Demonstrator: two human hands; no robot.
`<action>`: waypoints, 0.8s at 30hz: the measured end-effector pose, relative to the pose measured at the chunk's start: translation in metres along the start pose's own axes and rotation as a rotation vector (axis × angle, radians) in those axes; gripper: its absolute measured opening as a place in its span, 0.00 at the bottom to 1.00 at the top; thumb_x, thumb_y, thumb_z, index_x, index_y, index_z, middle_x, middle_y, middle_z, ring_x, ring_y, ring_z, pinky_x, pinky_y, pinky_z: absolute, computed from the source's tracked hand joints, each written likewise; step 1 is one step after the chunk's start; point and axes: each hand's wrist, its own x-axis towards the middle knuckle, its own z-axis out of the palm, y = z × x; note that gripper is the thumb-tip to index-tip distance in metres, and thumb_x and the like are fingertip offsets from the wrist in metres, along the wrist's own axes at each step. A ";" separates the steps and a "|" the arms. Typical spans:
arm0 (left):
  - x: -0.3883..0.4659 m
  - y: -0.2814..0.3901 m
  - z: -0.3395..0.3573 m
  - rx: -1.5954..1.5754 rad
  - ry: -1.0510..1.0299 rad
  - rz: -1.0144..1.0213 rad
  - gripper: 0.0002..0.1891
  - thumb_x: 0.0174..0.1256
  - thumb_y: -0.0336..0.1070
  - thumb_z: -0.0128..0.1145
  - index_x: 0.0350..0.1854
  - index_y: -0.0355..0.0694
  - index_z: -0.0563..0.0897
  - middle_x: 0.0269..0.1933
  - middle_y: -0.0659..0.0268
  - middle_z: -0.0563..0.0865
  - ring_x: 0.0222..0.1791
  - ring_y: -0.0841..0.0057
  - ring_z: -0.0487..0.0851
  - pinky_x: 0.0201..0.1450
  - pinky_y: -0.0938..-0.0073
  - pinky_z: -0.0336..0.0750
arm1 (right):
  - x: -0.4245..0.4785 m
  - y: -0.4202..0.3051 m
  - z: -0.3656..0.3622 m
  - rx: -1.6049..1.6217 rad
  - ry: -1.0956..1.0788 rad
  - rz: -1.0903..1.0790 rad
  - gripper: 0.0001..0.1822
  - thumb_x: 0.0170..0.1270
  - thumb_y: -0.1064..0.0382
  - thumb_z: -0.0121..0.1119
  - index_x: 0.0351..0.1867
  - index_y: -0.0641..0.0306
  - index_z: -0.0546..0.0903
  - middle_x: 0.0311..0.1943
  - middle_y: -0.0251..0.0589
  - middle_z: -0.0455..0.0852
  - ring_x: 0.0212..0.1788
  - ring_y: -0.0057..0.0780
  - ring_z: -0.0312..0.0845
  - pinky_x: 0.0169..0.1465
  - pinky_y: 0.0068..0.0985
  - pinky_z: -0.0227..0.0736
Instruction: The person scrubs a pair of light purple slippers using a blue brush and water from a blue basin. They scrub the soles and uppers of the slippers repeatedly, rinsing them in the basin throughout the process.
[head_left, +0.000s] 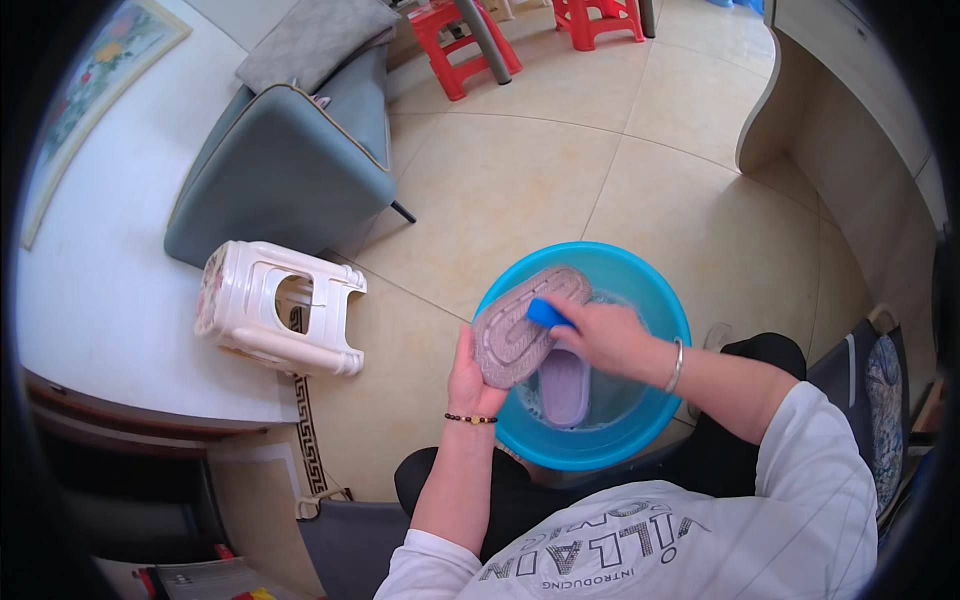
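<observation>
My left hand (474, 375) grips a pinkish-purple slipper (510, 337) by its near end, with the patterned sole turned up. A blue brush (550, 313) is in my right hand (607, 336) and rests against that sole; its bristles are hidden. Beneath both hands stands a round blue plastic basin (664, 300) of cloudy, sudsy water (619, 394). A second slipper, pale purple (564, 390), lies in the basin, partly covered by the first slipper and my right hand.
A white plastic stool (281, 307) lies on its side at left, near a blue-grey sofa (285, 172). Red plastic stools (465, 52) stand at the far side. A cabinet (832, 112) curves along the right. My knees (769, 356) flank the basin on the tiled floor (510, 180).
</observation>
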 end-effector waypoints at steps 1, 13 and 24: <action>-0.002 0.000 0.003 -0.010 0.017 0.019 0.29 0.79 0.53 0.34 0.70 0.34 0.65 0.69 0.53 0.72 0.68 0.59 0.71 0.72 0.56 0.63 | -0.011 -0.016 -0.001 -0.013 -0.016 -0.057 0.26 0.67 0.48 0.56 0.65 0.47 0.71 0.31 0.50 0.86 0.32 0.49 0.84 0.34 0.43 0.78; -0.002 -0.012 0.006 0.066 -0.025 0.112 0.28 0.80 0.51 0.34 0.70 0.32 0.64 0.69 0.54 0.71 0.68 0.62 0.71 0.71 0.59 0.65 | -0.014 -0.017 -0.009 -0.084 -0.015 -0.008 0.23 0.68 0.48 0.55 0.63 0.46 0.71 0.32 0.51 0.85 0.30 0.49 0.84 0.33 0.44 0.78; -0.002 -0.014 0.005 0.110 -0.038 0.067 0.29 0.80 0.52 0.35 0.70 0.33 0.65 0.68 0.55 0.72 0.67 0.62 0.71 0.70 0.58 0.65 | -0.029 -0.023 -0.012 -0.233 -0.152 -0.188 0.26 0.68 0.48 0.55 0.67 0.41 0.68 0.29 0.48 0.84 0.29 0.45 0.84 0.30 0.40 0.77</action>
